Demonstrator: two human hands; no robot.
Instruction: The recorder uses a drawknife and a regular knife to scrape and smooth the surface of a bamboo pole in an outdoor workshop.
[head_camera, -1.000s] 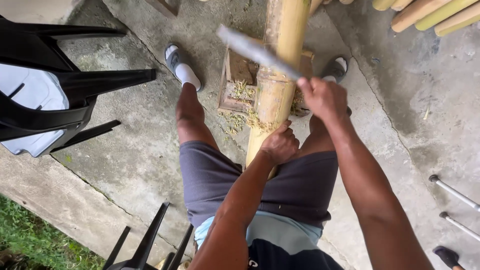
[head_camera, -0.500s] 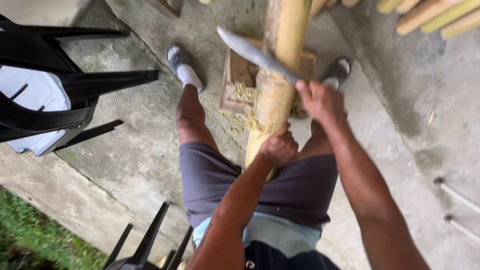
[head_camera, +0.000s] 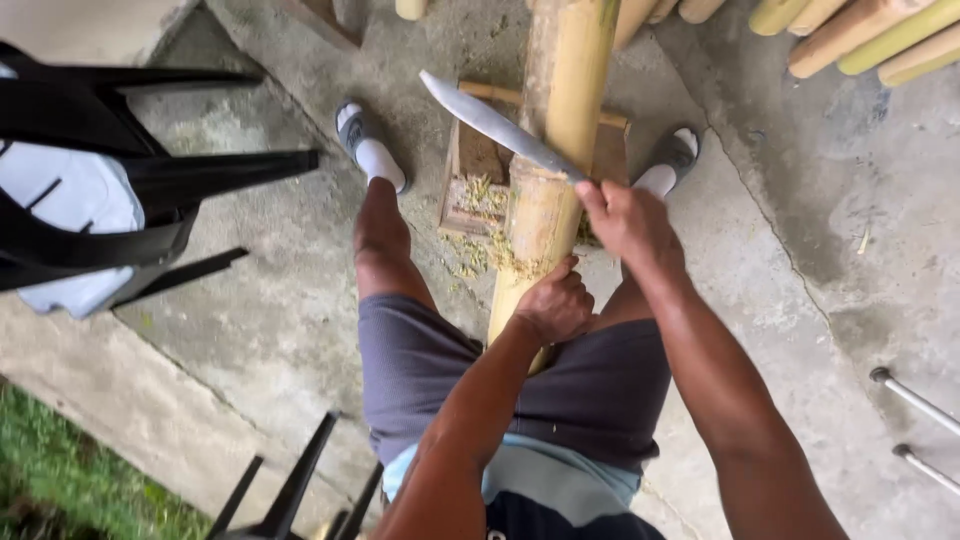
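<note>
A thick yellow bamboo pole (head_camera: 560, 130) runs from between my knees out over a small wooden block (head_camera: 470, 170) on the concrete. My left hand (head_camera: 555, 300) grips the near end of the pole. My right hand (head_camera: 625, 220) holds the handle of a long grey machete (head_camera: 495, 125), whose blade lies slanted across the pole, tip pointing up and left. Pale shavings (head_camera: 470, 250) lie scattered by the block. My feet in grey shoes and white socks stand on either side of the block.
Stacked black plastic chairs (head_camera: 120, 200) with a white cloth stand at the left. More chair legs (head_camera: 300, 490) poke up near my left knee. Several bamboo poles (head_camera: 860, 35) lie at the top right. Metal rods (head_camera: 915, 400) lie at the right. Grass borders the lower left.
The machete and my right hand have stayed slanted across the pole with only a slight shift. The view has drifted a little.
</note>
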